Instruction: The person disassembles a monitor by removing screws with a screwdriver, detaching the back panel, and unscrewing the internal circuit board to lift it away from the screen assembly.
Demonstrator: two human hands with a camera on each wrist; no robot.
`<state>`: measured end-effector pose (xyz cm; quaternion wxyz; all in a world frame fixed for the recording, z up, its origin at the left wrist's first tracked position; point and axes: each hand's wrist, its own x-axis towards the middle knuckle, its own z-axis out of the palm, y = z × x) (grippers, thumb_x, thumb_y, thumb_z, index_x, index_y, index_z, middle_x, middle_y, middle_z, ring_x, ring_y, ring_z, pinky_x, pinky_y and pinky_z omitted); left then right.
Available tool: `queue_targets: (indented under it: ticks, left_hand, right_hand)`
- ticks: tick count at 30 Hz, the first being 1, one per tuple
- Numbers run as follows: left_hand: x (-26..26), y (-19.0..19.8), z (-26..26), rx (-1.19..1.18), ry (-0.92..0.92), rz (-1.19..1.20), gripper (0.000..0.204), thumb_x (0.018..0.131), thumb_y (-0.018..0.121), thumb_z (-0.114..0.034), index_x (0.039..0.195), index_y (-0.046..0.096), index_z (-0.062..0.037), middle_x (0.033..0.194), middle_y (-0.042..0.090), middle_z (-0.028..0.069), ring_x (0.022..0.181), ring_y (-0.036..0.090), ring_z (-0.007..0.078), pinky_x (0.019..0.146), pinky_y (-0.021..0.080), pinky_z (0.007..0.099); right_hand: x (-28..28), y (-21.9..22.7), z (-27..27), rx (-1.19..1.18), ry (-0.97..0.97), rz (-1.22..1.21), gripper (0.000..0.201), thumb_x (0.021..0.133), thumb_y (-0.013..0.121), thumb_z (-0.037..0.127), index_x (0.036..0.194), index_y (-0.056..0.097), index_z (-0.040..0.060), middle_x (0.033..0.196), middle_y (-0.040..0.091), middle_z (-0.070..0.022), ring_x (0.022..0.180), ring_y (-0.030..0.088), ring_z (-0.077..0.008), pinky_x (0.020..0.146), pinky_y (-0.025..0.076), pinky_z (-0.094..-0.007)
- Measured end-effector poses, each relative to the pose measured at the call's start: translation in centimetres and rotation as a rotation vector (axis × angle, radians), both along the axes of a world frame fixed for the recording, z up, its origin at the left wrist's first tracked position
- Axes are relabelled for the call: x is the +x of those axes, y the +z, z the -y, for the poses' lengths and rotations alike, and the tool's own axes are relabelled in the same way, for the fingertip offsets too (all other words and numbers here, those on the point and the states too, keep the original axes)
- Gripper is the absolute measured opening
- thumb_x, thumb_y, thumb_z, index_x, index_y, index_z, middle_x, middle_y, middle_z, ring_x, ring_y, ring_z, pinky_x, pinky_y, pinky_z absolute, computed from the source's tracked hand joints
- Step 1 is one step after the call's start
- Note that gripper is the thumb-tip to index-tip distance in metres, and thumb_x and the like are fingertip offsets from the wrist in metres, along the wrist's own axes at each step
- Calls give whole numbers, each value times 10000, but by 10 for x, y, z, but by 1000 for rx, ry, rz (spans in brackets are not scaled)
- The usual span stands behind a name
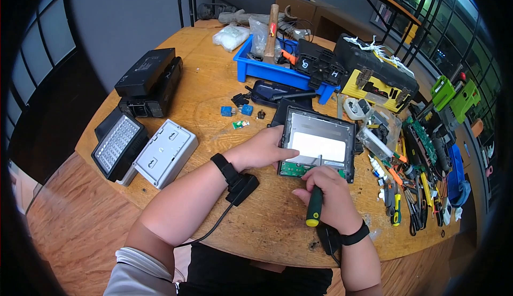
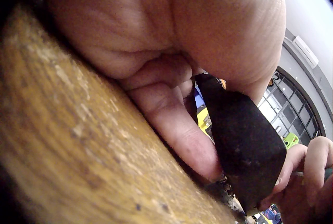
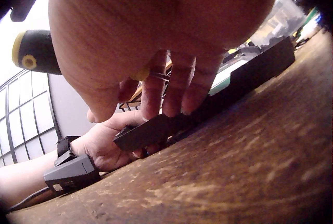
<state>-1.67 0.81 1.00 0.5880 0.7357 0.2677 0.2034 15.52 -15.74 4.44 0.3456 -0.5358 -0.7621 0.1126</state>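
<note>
A black-framed device [image 1: 319,143] with a white panel and a green circuit board [image 1: 294,170] along its near edge lies before the person. The left hand [image 1: 262,149] grips its left side, thumb on top and fingers beneath; in the left wrist view this hand [image 2: 171,42] holds the dark casing [image 2: 244,146]. A dark green screwdriver [image 1: 315,206] with a yellow end is in the right hand [image 1: 334,200], its shaft pointing at the board's edge. The right wrist view shows the right hand [image 3: 156,37] over the casing [image 3: 250,81], the screwdriver handle [image 3: 39,52] sticking out leftward.
Black boxes [image 1: 147,79], a lamp panel [image 1: 118,145] and a white box [image 1: 165,151] stand at left. A blue tray [image 1: 283,73] with a hammer [image 1: 272,28] is behind. Small blue parts [image 1: 227,111] lie nearer. Several hand tools and a yellow-black toolbox [image 1: 374,90] are at right.
</note>
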Motion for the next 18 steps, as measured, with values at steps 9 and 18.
queue_targets:
  ticks: [9, 18]
  left_hand:
    - [0, -2, 0, -18, -10, 22, 524, 927, 759, -223, 1315, 520, 36, 1010, 683, 88, 820, 647, 118, 621, 557, 263]
    - [0, 1, 0, -18, -10, 16, 502, 926, 751, -208, 1284, 521, 58, 1027, 683, 120, 829, 672, 148, 623, 579, 278]
  right_hand:
    - [0, 0, 0, 2, 1, 11, 318, 760, 853, 120, 805, 546, 48, 877, 627, -110, 847, 617, -334, 762, 518, -404]
    - [-1, 1, 0, 2, -4, 21, 328, 761, 857, 133, 803, 544, 47, 865, 620, -104, 837, 605, -334, 753, 511, -404]
